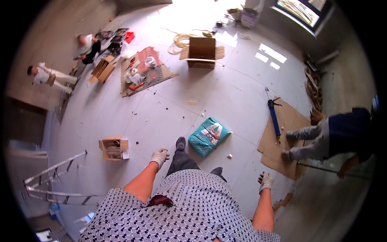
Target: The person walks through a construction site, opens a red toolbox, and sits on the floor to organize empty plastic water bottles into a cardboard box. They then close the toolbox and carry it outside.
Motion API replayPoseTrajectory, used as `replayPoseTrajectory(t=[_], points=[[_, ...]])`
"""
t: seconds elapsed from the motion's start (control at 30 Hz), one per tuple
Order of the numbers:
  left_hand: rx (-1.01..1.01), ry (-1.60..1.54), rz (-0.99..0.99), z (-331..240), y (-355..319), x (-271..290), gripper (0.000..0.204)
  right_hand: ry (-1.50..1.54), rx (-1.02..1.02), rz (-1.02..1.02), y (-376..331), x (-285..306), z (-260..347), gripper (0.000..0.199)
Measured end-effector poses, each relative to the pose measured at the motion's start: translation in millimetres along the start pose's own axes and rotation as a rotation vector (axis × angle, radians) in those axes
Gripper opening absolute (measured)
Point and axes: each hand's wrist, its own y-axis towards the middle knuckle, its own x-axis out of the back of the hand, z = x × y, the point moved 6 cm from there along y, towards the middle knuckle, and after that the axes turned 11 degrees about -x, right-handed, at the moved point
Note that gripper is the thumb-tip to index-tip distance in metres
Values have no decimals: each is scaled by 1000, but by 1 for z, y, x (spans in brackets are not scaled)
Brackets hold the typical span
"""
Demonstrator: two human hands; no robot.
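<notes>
My left hand [160, 157], in a pale work glove, hangs out in front of my left side with its fingers loosely bent and a little apart. Nothing shows in it. To the right, my right hand [265, 181] wears a similar glove; its fingers are also loosely bent and hold nothing that I can see. A teal plastic bag [208, 136], plump and printed, lies on the floor just ahead of my feet, between my two hands but touched by neither. Left of my left hand stands a small open carton [114, 149] with items inside.
A stepladder [56, 181] stands at left. Ahead are an open cardboard box [202, 52], a yellow hose coil [182, 41] and a mat [149, 72] with tools. At right, a blue caulking gun [274, 117] lies on flat cardboard [288, 133] beside a person [326, 135]. Two people are far left.
</notes>
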Motion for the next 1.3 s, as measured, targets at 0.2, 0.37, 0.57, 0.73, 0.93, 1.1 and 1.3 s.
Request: replayPoseTrajectory(t=[0.2, 0.37, 0.57, 0.73, 0.93, 1.1, 1.3], points=[[-48, -115, -15, -21, 51, 36, 29, -169, 67, 81, -37, -141, 33, 16], [-5, -239, -109, -37, 106, 97, 27, -368, -89, 131, -62, -232, -20, 16], [61, -339, -207, -41, 150, 182, 26, -596, -47, 161, -122, -342, 13, 19], [50, -420, -303, -33, 161, 225, 26, -656, 116, 207, -128, -463, 93, 19], [71, -480, -345, -4, 147, 234, 26, -716, 306, 420, -178, -610, 142, 18], [205, -600, -412, 62, 123, 226, 26, -813, 455, 503, -199, -661, 152, 20], [423, -665, -441, 89, 115, 219, 26, -899, 231, 308, -146, -636, 163, 20]])
